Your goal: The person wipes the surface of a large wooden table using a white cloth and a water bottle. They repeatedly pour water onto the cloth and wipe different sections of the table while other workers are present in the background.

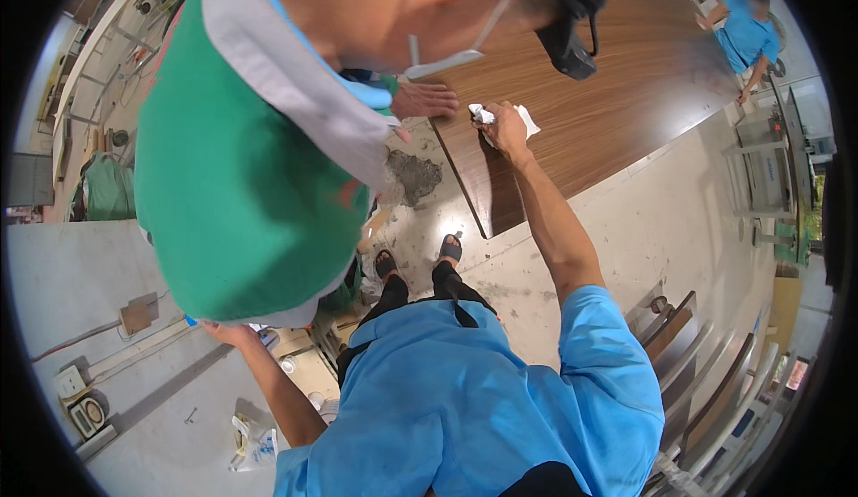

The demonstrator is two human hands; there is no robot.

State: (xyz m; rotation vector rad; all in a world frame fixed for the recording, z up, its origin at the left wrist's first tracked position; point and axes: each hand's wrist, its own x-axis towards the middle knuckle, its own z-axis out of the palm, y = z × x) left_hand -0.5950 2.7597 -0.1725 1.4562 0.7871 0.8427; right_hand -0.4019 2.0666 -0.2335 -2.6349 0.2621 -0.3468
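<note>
A large brown wood-grain board (608,68) lies ahead of me. On its near end rests my right hand (508,130), closed round a crumpled white cloth (529,120) that pokes out on both sides of the fingers and touches the board. My left hand (231,333) is low on the left, by the lower edge of a co-worker's green shirt (241,184). Most of its fingers are hidden behind the shirt, and a small bit of blue shows beside them. The co-worker's hand (427,101) is stretched out flat at the board's left edge.
The co-worker leans in close across my left and front. Another person in blue (749,37) stands at the board's far right. Upright panels (715,390) lean in a rack at lower right. A white plastic bag (255,443) lies at lower left.
</note>
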